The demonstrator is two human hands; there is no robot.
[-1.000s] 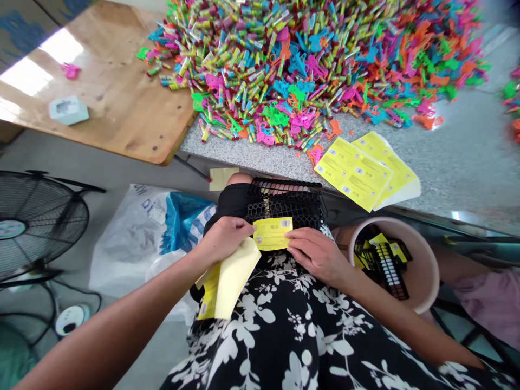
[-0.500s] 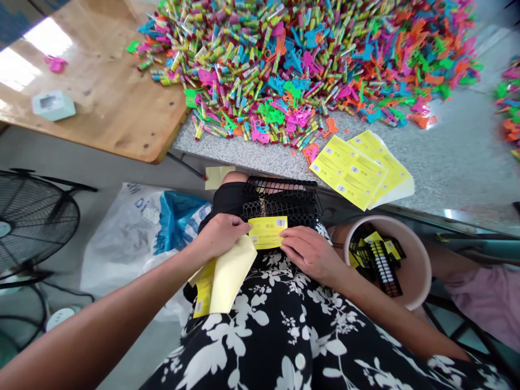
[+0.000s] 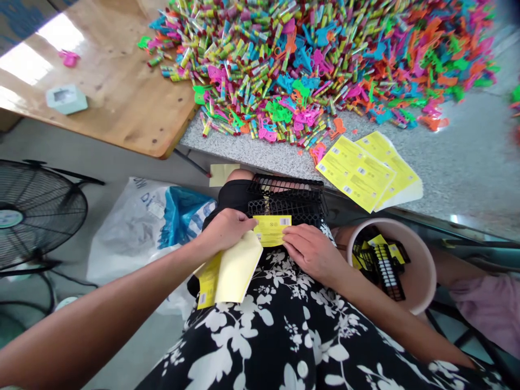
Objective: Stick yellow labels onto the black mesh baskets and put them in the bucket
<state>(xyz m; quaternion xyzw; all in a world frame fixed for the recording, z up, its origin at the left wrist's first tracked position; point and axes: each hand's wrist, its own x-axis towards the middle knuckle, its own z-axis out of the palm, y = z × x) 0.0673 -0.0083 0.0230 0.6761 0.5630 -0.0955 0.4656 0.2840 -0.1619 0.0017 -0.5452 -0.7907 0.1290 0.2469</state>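
Because the yellow printed label [image 3: 271, 232] looks like thin sheet stock, it should handle light and floppy, easy to crease and likely tacky if it's an adhesive type. Best hold: opposite edges or corners, light pinch, print left clear. It's over the lap, spanned between both hands.

Left hand [image 3: 229, 230]: fingers curled in, closed on a pale-backed sheet [image 3: 240, 268] that hangs bent below, yellow side showing at its lower left. Thumb tip sits at the label's left edge. Right hand [image 3: 312, 252]: fingers close together, slightly bent, tips on the label's right edge; thumb contact hidden, so can't tell if that's a real pinch or just a press.

Just beyond the label: black lattice racks [image 3: 284, 207] lying across the lap. Can't tell if label and rack are bonded. Floral black-and-white garment [image 3: 239, 336] underneath.

Further out: yellow label sheets [image 3: 355, 170] overlapping at the edge of the speckled stone table [image 3: 459, 179], with a big heap of coloured plastic pieces [image 3: 280, 111] behind. Right side: pale bucket [image 3: 422, 271] holding black racks with yellow labels [image 3: 388, 271]. Left side: plastic bag [image 3: 117, 244] on the floor, then a black fan [image 3: 40, 216].
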